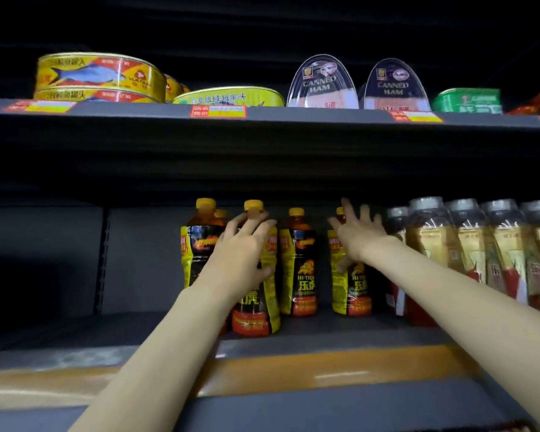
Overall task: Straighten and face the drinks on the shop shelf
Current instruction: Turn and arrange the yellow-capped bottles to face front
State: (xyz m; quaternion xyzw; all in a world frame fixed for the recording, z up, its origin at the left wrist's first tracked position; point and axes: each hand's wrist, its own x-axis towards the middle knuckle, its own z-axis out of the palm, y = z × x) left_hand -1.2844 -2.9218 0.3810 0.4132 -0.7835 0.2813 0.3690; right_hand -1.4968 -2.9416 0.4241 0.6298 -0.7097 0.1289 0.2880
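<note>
The left hand [242, 255] is wrapped around the upper body of a yellow-capped energy drink bottle [258, 307], fingers curled over its shoulder just under the cap and thumb pressed against the label on the right side; this bottle stands upright at the front of the lower shelf [325, 341], nearer the edge than its neighbours. The right hand [357, 233] is spread open with the fingers fanned apart, gripping nothing, and reaches over the top of another bottle of the same drink [351, 288]; whether the palm touches it cannot be told. Between the two hands stands a third bottle [298, 269], upright, its black and yellow label facing out. A fourth bottle [200, 241] stands just left of the held one, partly hidden by the left hand, with one more cap showing behind it. To the right of the right arm runs a row of grey-capped bottles [468, 254] with gold and red labels, packed side by side. The left part of the lower shelf is bare. On the upper shelf [293, 115] sit fish tins [97, 77], two canned ham packs [323, 84] and a green tin [468, 101], with price tags [219, 112] along the edge.
</note>
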